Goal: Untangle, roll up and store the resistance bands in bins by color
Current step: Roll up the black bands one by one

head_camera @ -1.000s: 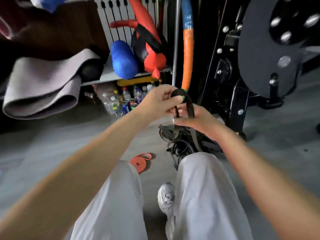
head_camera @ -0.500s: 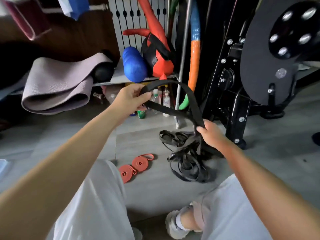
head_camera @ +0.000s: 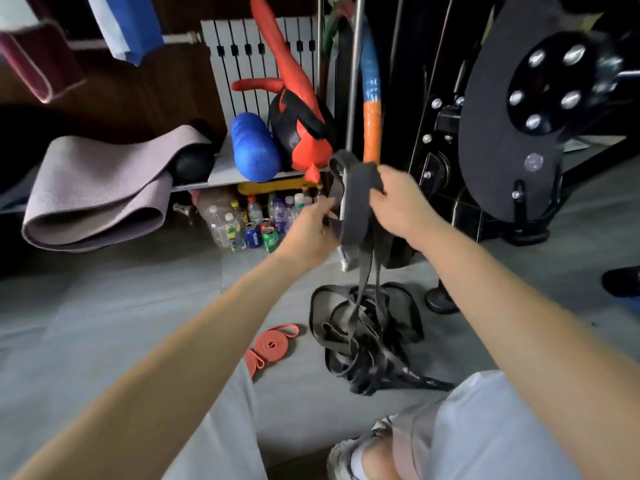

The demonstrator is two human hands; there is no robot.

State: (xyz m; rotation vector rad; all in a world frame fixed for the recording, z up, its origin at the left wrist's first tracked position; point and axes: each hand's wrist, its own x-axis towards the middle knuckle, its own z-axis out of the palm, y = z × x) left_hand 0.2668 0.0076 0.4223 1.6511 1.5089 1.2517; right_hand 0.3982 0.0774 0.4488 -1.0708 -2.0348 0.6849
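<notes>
Black band (head_camera: 357, 206), grasped by left hand (head_camera: 309, 233) and right hand (head_camera: 398, 209), is mid-untangling; next it probably needs pulling free from the pile (head_camera: 363, 337).

Indoor light dim, soft and uneven. Floor (head_camera: 104, 323) mid-grey with faint shadows; upper left corner nearly black. Bolts (head_camera: 533, 121) on the disc (head_camera: 491, 150) carry small glare spots, smeared by motion blur. Bands (head_camera: 367, 341) merge into one dark mass. Wide-angle stretch swells the arms (head_camera: 156, 375) toward the lower corners.
</notes>
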